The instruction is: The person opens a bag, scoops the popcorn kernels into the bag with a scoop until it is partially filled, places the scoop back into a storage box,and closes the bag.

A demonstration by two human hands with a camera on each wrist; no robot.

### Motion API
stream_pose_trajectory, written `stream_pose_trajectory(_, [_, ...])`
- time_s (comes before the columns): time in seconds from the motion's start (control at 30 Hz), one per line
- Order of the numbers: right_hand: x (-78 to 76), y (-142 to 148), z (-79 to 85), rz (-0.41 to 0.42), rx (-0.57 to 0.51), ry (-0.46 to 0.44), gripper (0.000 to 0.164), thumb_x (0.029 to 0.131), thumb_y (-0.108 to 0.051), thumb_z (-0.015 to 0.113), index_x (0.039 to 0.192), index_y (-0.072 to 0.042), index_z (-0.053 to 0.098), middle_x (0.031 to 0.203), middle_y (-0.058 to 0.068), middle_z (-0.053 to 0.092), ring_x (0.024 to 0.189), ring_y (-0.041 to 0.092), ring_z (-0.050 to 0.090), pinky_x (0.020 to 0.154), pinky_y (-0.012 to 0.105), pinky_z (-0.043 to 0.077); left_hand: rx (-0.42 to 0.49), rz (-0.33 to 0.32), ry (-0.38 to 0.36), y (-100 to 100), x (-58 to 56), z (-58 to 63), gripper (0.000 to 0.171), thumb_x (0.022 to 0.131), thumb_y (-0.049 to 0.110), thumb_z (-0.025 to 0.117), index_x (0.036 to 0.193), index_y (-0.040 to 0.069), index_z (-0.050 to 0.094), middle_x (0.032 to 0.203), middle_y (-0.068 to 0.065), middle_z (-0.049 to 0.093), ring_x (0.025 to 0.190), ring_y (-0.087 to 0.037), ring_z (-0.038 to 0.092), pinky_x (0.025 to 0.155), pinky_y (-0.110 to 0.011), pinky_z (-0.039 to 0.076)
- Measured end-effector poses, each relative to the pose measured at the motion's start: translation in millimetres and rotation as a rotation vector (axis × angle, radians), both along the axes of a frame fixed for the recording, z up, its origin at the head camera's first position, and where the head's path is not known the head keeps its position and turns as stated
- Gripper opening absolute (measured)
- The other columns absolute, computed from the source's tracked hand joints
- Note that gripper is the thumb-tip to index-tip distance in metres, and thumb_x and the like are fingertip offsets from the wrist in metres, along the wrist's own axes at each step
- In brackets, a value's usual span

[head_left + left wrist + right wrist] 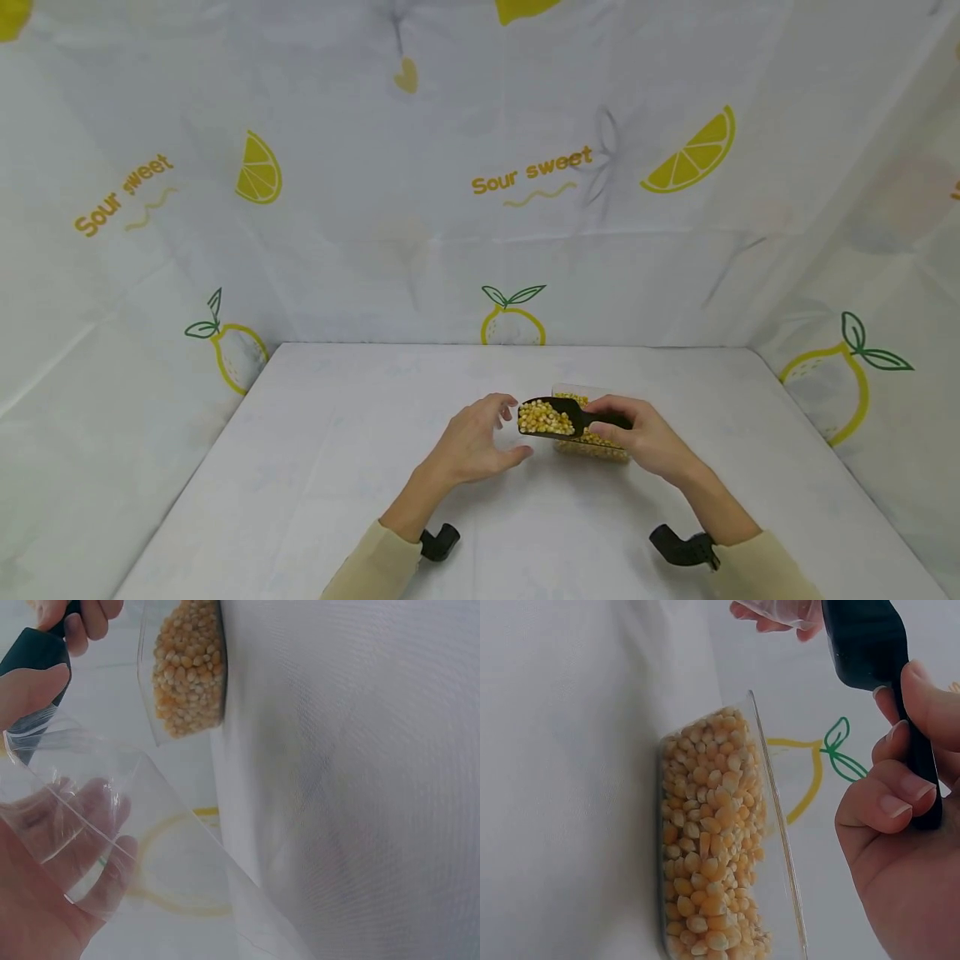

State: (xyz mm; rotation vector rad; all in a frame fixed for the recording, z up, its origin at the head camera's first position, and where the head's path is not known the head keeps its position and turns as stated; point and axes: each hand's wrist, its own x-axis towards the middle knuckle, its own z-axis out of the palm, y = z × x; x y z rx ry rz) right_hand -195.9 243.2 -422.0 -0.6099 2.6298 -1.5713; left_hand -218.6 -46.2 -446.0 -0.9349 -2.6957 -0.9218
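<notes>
The scoop [577, 417] lay with its long axis across the view, mouth to the left and handle to the right, above the table and over the left part of the box [591, 451]. Its bowl carried corn [543, 418]. The right hand [648, 433] pinched the handle between thumb and curled fingers. The left hand [476, 442] curved around a clear bag [146, 799], thumb and fingers spread apart, just beside the scoop's mouth. The scoop's front part showed through the bag's plastic — I could not tell whether it was inside. More kernels filled much of the box.

The table [360, 450] was white and met a pale backdrop [337, 217] printed with lemons and the words "Sour sweet"; similar cloth rose at both sides.

The far edge ran straight behind the box, near it, while the side edges slanted well apart from both hands. White tabletop stretched out left and right — wider on the left.
</notes>
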Motion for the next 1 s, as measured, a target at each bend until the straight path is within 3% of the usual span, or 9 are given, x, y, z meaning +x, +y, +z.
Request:
stream_pose_trajectory(0.27, [-1.5, -7.5, -2.5, 0.008, 0.01, -0.01, 0.023, 0.097, -0.016, 0.07, 0.117, -0.004, 0.07, 0.122, 0.011, 0.066, 0.116, 0.03, 0.057, 0.094, 0.032, 0.048, 0.0, -0.005, 0.003, 0.3, -0.6, -0.1, 0.064, 0.083, 0.042, 0.08, 0.131, 0.008, 0.057, 0.108, -0.006, 0.067, 0.092, -0.015, 0.062, 0.074, -0.026, 0.049])
stream_pose_trajectory(0.57, [-4.0, -11.8, -4.1, 0.064, 0.007, -0.002, 0.02, 0.097, -0.013, 0.069, 0.114, -0.005, 0.07, 0.116, 0.01, 0.067, 0.106, 0.026, 0.057, 0.087, 0.03, 0.049, -0.012, 0.009, 0.002, 0.6, 0.3, 0.0, 0.063, 0.082, 0.042, 0.081, 0.131, 0.009, 0.057, 0.107, 0.0, 0.066, 0.093, -0.016, 0.063, 0.074, -0.026, 0.049])
stream_pose_trajectory(1.0, [-4.9, -16.7, 0.3, 0.058, 0.097, 0.017, 0.021, 0.097, -0.015, 0.069, 0.116, -0.005, 0.07, 0.113, 0.008, 0.067, 0.102, 0.023, 0.057, 0.084, 0.033, 0.049, 0.003, 0.014, 0.029, 0.1, -0.2, -0.5, 0.057, 0.079, 0.039, 0.083, 0.122, 0.009, 0.059, 0.097, 0.002, 0.063, 0.084, -0.009, 0.057, 0.072, -0.025, 0.047])
